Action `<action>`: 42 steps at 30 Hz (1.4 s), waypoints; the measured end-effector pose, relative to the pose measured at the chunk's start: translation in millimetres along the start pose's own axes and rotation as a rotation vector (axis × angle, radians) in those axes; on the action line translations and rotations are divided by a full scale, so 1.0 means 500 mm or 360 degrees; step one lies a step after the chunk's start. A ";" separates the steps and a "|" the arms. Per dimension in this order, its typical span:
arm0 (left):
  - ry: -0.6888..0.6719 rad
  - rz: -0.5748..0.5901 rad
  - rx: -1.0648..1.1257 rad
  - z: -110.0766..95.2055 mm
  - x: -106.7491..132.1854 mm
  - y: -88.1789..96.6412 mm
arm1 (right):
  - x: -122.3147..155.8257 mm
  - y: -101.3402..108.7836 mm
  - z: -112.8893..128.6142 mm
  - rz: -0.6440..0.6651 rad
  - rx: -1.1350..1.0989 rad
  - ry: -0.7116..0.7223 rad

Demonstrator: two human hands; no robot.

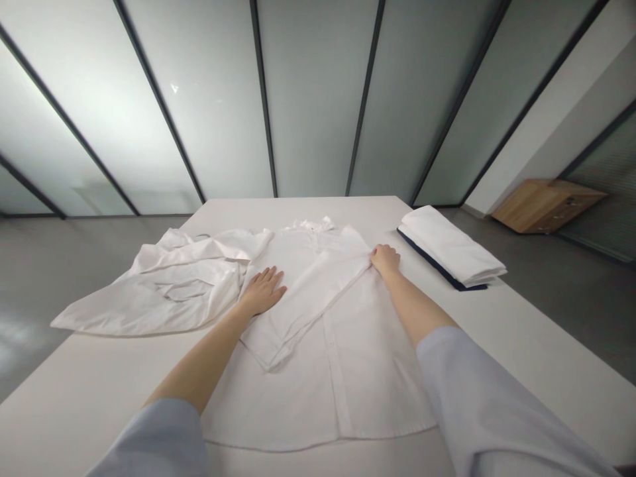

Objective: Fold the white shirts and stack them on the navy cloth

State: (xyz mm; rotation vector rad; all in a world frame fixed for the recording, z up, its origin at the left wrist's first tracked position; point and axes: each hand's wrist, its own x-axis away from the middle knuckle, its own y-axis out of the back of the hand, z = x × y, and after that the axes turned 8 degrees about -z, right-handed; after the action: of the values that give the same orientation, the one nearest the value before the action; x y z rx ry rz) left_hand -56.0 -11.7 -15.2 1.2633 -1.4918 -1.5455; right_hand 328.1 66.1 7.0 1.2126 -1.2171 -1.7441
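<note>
A white shirt (298, 397) lies spread on the table, its collar at the far end and its hem toward me. One sleeve is laid slantwise across the front, its cuff pointing to the near left. My left hand (263, 290) rests flat on the shirt's left part, fingers stretched out. At the shirt's right side, my right hand (385, 259) is closed on the cloth near the upper end of the folded sleeve. The fingertips there are partly hidden.
Left of the shirt lies a crumpled white garment (173, 291), hanging over the table's left edge. A folded white cloth stack (450, 245) with a dark layer beneath sits at the right on the white table (536, 371). A wooden cabinet (541, 205) stands beyond.
</note>
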 end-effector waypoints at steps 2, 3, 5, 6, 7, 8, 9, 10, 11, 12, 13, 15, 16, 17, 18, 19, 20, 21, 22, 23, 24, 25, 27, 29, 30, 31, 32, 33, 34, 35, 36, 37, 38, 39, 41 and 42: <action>0.0006 0.0013 -0.0005 -0.003 0.000 0.001 | 0.005 0.005 0.007 -0.0074 -0.0012 0.0086; 0.0011 0.0021 -0.0007 -0.004 0.001 0.001 | 0.011 0.008 0.012 -0.0095 -0.0026 0.0155; 0.0018 0.0031 -0.0005 -0.004 0.003 0.001 | 0.032 0.013 0.023 -0.0076 -0.0055 0.0324; 0.0020 0.0028 -0.0001 -0.004 0.003 0.001 | 0.046 0.015 0.028 -0.0035 -0.0064 0.0412; 0.0021 0.0019 0.0007 -0.004 0.002 0.002 | 0.062 0.016 0.033 0.0024 -0.0067 0.0493; 0.0023 0.0004 0.0017 -0.004 0.000 0.004 | 0.080 0.016 0.036 0.0096 -0.0061 0.0560; 0.0031 -0.0015 0.0029 -0.006 -0.003 0.007 | 0.099 0.015 0.039 0.0176 -0.0049 0.0606; 0.0049 -0.0031 0.0043 -0.010 -0.009 0.011 | 0.117 0.014 0.040 0.0255 -0.0032 0.0632; 0.0077 -0.0041 0.0059 -0.015 -0.016 0.016 | 0.133 0.012 0.040 0.0323 -0.0015 0.0642; 0.0121 -0.0043 0.0074 -0.024 -0.024 0.021 | 0.147 0.010 0.039 0.0373 -0.0005 0.0641; 0.0182 -0.0040 0.0081 -0.034 -0.033 0.025 | 0.158 0.008 0.038 0.0400 -0.0001 0.0637; 0.0331 -0.0058 0.0050 -0.058 -0.048 0.031 | 0.171 0.005 0.035 0.0408 -0.0012 0.0630; 0.0400 -0.0092 0.0012 -0.070 -0.054 0.031 | 0.174 0.004 0.034 0.0404 -0.0020 0.0626; 0.0455 -0.0134 -0.0025 -0.079 -0.057 0.030 | 0.174 0.004 0.033 0.0403 -0.0029 0.0622; 0.0488 -0.0175 -0.0048 -0.085 -0.059 0.028 | 0.174 0.005 0.032 0.0402 -0.0035 0.0621; 0.0502 -0.0206 -0.0046 -0.087 -0.059 0.026 | 0.173 0.006 0.032 0.0400 -0.0039 0.0624; 0.0506 -0.0223 -0.0018 -0.086 -0.059 0.023 | 0.172 0.007 0.031 0.0395 -0.0044 0.0630; 0.0509 -0.0227 0.0031 -0.081 -0.058 0.021 | 0.171 0.008 0.031 0.0385 -0.0051 0.0639; 0.0512 -0.0230 0.0089 -0.074 -0.057 0.019 | 0.171 0.009 0.030 0.0372 -0.0058 0.0644; 0.0513 -0.0242 0.0142 -0.066 -0.057 0.017 | 0.170 0.010 0.029 0.0360 -0.0067 0.0646; 0.0509 -0.0258 0.0185 -0.058 -0.057 0.015 | 0.170 0.010 0.028 0.0348 -0.0078 0.0647; 0.0500 -0.0272 0.0217 -0.052 -0.057 0.013 | 0.171 0.010 0.026 0.0337 -0.0090 0.0647; 0.0481 -0.0298 0.0257 -0.043 -0.058 0.008 | 0.171 0.009 0.024 0.0316 -0.0110 0.0650; 0.0485 -0.0327 0.0292 -0.040 -0.060 0.004 | 0.171 0.007 0.022 0.0296 -0.0124 0.0656; 0.0496 -0.0347 0.0319 -0.040 -0.061 0.002 | 0.171 0.006 0.021 0.0288 -0.0129 0.0657; 0.0511 -0.0372 0.0355 -0.040 -0.062 0.000 | 0.170 0.005 0.021 0.0283 -0.0131 0.0659; 0.0528 -0.0403 0.0402 -0.039 -0.063 -0.002 | 0.170 0.004 0.021 0.0280 -0.0133 0.0660; 0.0547 -0.0439 0.0460 -0.038 -0.064 -0.002 | 0.170 0.003 0.020 0.0279 -0.0135 0.0661; 0.0573 -0.0484 0.0524 -0.036 -0.066 -0.003 | 0.170 0.002 0.020 0.0279 -0.0136 0.0662; 0.0609 -0.0540 0.0589 -0.034 -0.068 -0.003 | 0.170 0.002 0.020 0.0280 -0.0137 0.0662; 0.0660 -0.0610 0.0651 -0.031 -0.069 -0.002 | 0.169 0.002 0.020 0.0282 -0.0138 0.0661; 0.0735 -0.0699 0.0705 -0.027 -0.071 -0.002 | 0.169 0.002 0.020 0.0286 -0.0140 0.0661; 0.0835 -0.0806 0.0753 -0.022 -0.072 -0.003 | 0.169 0.002 0.020 0.0290 -0.0141 0.0662; 0.0954 -0.0925 0.0801 -0.017 -0.073 -0.003 | 0.169 0.003 0.020 0.0294 -0.0141 0.0663; 0.1170 -0.1145 0.0925 -0.007 -0.074 -0.006 | 0.170 0.005 0.020 0.0301 -0.0141 0.0664; 0.1216 -0.1209 0.1008 -0.002 -0.075 -0.006 | 0.170 0.007 0.021 0.0303 -0.0140 0.0663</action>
State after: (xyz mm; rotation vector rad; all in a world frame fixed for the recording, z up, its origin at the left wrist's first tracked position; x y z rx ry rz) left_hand -42.0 22.6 -10.6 2.6331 -1.0269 -0.7354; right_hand 289.8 -7.6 -14.5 1.2820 -0.9616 -1.3095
